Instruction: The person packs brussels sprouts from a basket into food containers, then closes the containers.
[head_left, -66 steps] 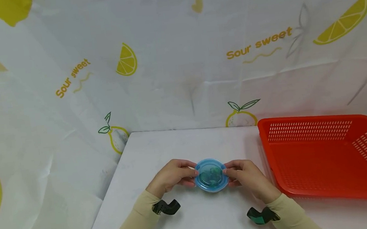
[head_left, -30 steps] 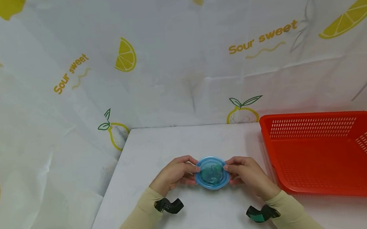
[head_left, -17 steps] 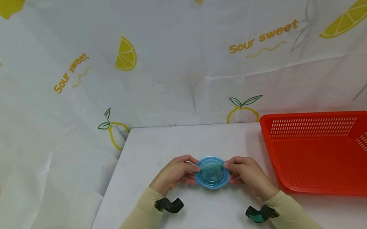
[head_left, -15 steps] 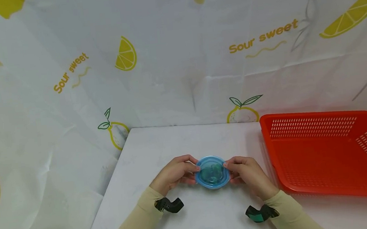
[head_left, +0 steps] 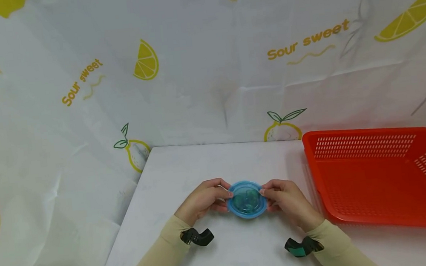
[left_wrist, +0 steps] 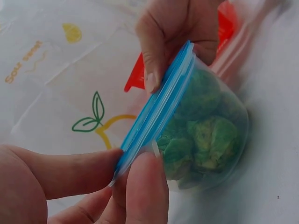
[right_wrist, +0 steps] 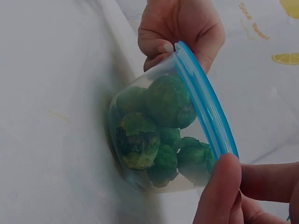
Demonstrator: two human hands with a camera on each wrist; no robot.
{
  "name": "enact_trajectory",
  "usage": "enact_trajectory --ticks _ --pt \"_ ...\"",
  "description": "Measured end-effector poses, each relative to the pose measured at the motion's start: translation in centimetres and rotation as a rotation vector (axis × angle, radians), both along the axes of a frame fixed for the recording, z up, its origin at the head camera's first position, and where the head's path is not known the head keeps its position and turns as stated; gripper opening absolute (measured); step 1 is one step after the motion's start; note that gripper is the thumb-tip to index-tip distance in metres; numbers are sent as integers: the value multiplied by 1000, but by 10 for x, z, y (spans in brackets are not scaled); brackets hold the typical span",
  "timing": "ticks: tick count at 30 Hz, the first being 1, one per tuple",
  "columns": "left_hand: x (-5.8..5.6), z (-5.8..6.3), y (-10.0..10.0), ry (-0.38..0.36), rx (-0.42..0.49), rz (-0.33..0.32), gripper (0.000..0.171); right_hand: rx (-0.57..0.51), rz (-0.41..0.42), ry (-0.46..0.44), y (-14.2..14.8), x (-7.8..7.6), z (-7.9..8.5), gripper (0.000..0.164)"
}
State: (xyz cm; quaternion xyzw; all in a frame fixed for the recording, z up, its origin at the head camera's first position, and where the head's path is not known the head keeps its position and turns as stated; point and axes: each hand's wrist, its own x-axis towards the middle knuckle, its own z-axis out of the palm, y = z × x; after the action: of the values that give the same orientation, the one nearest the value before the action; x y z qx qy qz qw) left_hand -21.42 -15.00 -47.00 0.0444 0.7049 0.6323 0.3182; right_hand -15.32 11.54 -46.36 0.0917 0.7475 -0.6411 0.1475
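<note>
Between my two hands is a small round plastic food container with a translucent blue lid [head_left: 246, 199] and a clear bowl [left_wrist: 236, 168]. Through the bowl's wall several green Brussels sprouts [right_wrist: 170, 100] show. My left hand [head_left: 205, 198] pinches the lid's rim on the left side, one finger on top and another beneath the edge in the left wrist view. On the opposite side my right hand [head_left: 288, 198] pinches the rim too, as the right wrist view shows. The lid sits on the bowl all round the part that shows.
A red perforated plastic basket [head_left: 372, 186] stands on the white table [head_left: 189, 165] to the right of my right hand. Behind and to the left hangs a white sheet [head_left: 194, 100] printed with lemons. Black wrist mounts [head_left: 197, 237] sit on both beige sleeves.
Since the earliest frame the whole scene has shifted slightly upward in the head view. Both hands keep their grip on the container's rim, with hardly any movement over the last second.
</note>
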Motion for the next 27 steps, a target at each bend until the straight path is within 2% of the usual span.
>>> enact_trajectory --ticks 10,21,27 --pt "0 -2 -2 96 -31 -15 26 66 5 60 -2 0 -4 29" --pt "-1 -4 -4 107 -52 24 30 88 -27 23 -7 -2 -4 28" --pt "0 0 -6 116 -86 -3 31 134 3 82 -8 -2 -5 31"
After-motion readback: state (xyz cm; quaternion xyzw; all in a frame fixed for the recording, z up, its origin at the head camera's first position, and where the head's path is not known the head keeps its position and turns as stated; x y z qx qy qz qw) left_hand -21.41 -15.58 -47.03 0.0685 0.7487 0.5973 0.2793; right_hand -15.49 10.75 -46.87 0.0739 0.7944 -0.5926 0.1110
